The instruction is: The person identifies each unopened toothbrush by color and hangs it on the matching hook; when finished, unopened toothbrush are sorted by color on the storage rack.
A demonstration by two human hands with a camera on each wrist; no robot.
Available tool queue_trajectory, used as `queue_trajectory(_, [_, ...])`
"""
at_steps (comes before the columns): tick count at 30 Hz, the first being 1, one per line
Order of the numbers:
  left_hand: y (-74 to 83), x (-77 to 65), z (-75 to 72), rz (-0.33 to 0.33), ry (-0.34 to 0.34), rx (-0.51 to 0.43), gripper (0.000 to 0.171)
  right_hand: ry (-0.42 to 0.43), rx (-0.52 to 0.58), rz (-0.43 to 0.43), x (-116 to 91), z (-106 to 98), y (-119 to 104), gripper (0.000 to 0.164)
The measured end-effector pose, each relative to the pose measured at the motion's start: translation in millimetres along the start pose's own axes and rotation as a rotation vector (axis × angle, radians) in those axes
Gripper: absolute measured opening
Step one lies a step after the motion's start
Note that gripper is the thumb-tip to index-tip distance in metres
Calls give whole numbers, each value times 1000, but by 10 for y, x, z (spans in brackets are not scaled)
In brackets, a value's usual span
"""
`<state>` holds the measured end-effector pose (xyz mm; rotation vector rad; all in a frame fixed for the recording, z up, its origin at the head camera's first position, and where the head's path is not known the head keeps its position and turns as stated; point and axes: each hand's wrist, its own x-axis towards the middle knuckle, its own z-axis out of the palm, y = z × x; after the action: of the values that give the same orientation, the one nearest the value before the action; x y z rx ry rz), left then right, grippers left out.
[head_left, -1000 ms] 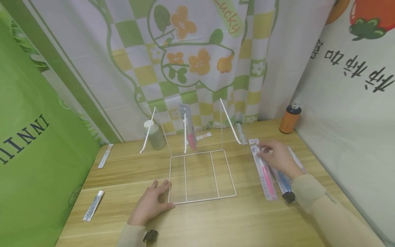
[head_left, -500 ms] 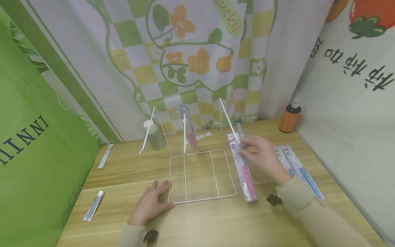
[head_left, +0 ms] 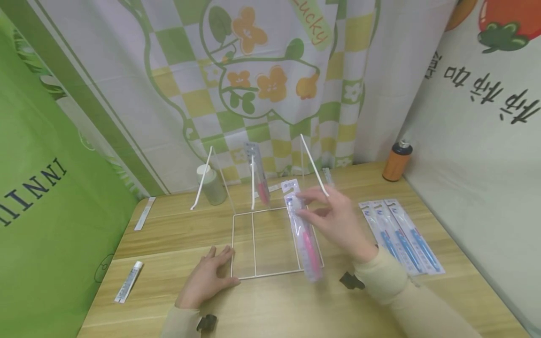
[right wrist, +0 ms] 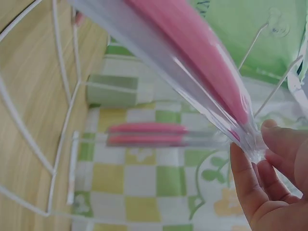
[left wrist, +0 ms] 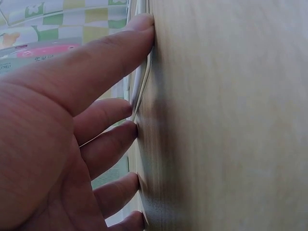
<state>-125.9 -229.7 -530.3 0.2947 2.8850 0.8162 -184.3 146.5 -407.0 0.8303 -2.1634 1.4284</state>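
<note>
My right hand (head_left: 338, 223) pinches the upper part of a packaged pink toothbrush (head_left: 310, 251) and holds it over the right side of a white wire rack (head_left: 254, 249). In the right wrist view, thumb and fingers grip the clear plastic of the pack (right wrist: 192, 57). My left hand (head_left: 207, 279) rests at the rack's front left corner. In the left wrist view, its thumb touches the wire and its fingertips meet the table. Pink toothbrush packs (right wrist: 147, 134) hang from the rack's middle hook; the side hooks bear nothing.
Several blue toothbrush packs (head_left: 401, 237) lie on the right. An orange bottle (head_left: 397, 162) stands at the back right, a green bottle (head_left: 213, 188) behind the rack. A small tube (head_left: 128, 282) and a flat sachet (head_left: 145, 213) lie on the left.
My right hand has carried the pink toothbrush pack leftward, from beside the blue packs to over the rack. All the blue packs now show. The left hand has stayed put.
</note>
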Motion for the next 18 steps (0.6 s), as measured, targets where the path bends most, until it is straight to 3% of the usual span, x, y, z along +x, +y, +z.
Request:
queue_trajectory(8, [9,-11,-5,11,5,-9,86,34,123,-162,50,116,-261,42])
queue_trajectory(18, [6,-2,-3,12,0,6,86,49,169,-244,22,174,-513,44])
